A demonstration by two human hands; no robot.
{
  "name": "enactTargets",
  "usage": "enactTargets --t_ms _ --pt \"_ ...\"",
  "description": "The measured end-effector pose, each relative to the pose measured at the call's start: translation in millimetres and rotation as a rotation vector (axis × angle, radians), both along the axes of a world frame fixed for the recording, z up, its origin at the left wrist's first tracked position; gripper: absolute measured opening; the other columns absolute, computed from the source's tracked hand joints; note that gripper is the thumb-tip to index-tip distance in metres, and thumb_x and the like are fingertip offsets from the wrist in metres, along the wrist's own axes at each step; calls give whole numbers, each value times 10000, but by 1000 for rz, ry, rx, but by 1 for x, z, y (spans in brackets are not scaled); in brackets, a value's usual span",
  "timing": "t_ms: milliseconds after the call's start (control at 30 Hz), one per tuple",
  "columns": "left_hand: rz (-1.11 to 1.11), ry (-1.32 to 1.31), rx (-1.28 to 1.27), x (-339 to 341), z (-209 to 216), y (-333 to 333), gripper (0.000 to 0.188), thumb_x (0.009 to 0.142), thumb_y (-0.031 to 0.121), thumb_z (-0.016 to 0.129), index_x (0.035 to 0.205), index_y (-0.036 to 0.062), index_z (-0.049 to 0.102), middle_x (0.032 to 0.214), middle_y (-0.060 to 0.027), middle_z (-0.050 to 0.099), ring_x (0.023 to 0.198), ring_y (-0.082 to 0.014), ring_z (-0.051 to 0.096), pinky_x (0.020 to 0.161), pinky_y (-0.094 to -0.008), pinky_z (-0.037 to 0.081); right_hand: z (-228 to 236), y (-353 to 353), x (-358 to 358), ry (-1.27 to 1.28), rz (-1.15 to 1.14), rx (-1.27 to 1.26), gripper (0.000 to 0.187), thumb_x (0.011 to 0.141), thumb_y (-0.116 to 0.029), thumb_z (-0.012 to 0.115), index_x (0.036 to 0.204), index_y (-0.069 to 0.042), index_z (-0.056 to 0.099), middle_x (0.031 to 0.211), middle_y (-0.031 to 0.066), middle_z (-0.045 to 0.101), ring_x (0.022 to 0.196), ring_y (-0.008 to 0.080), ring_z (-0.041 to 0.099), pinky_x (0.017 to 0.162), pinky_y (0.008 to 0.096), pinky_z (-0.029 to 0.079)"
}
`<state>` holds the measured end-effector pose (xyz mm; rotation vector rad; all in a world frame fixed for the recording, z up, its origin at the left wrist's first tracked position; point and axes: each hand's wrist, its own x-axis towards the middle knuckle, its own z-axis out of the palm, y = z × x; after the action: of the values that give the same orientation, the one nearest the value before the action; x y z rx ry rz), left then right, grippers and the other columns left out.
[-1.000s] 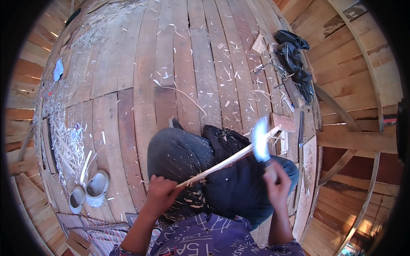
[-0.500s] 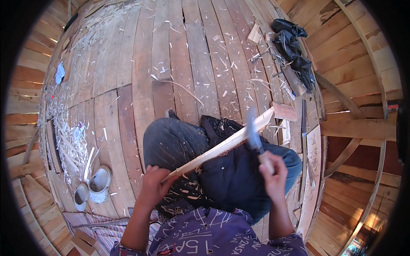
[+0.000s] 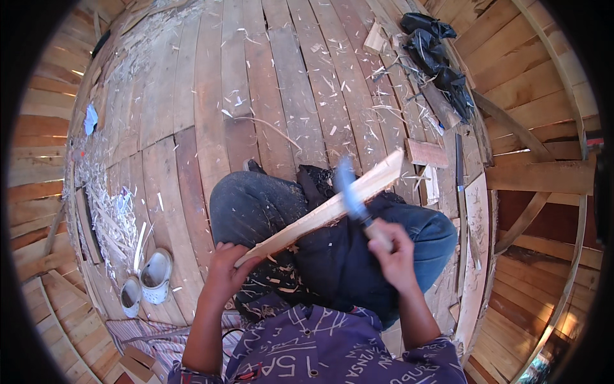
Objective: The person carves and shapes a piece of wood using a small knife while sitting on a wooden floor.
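A long pale strip of wood [image 3: 302, 225] slants across my lap, its near end gripped by my left hand [image 3: 229, 264] with the fingers wrapped round it. The far end rises past my right knee. In my right hand [image 3: 396, 259] is the light handle of a knife [image 3: 350, 192], whose broad blade is smeared by motion. That blade crosses the strip past its middle; whether it touches the wood is hard to see. Shavings lie on my dark trousers [image 3: 256, 205] and on the dark cloth between my legs.
Wood shavings [image 3: 112, 217] litter the plank floor [image 3: 211, 83], thickest at the left. Two light clogs [image 3: 155, 275] stand at the lower left. A wood block [image 3: 427, 153] lies beyond my right knee, with long boards along the right edge. Black plastic bags [image 3: 428, 51] lie at the far right.
The knife and my right hand have moved left along the strip, toward my left hand. The strip's far end has shifted slightly left and its broad face now shows more.
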<state>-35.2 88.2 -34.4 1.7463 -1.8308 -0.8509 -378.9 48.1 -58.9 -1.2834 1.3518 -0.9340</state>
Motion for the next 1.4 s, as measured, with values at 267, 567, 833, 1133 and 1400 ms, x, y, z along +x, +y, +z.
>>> enactTargets --t_ms 267,567,833,1133,1400 --pt "-1 9 37 1 1 -3 196 795 199 760 792 41 644 686 -121 530 676 -304 474 650 -384 358 7 -8 -9 -68 -44 76 343 854 -34 711 1176 -20 593 1109 86 634 1073 155 579 932 307 454" --pt "-3 10 54 1 1 -4 206 791 208 764 800 37 649 684 -122 536 680 -305 483 651 -385 364 9 -12 -4 -236 -162 344 409 879 -31 687 1265 -28 551 1166 96 633 1084 149 581 946 285 436" --pt "11 -23 107 1 5 -5 228 747 168 799 828 8 658 732 -146 582 733 -325 522 661 -394 390 7 -8 0 -234 -116 264 316 882 -40 684 1185 -9 597 1073 79 632 974 132 584 869 279 457" --pt "-10 1 95 1 2 -6 222 764 187 786 837 11 673 726 -144 595 699 -319 531 659 -388 396 1 7 9 -188 220 145 374 919 -52 640 1264 -29 497 1015 77 606 885 87 565 773 225 462" --pt "26 30 64 -1 0 -2 225 777 224 780 795 37 655 699 -120 563 682 -310 504 636 -384 369 8 10 10 -77 151 112 300 911 -27 640 1180 -36 508 1032 61 596 964 129 557 845 271 453"
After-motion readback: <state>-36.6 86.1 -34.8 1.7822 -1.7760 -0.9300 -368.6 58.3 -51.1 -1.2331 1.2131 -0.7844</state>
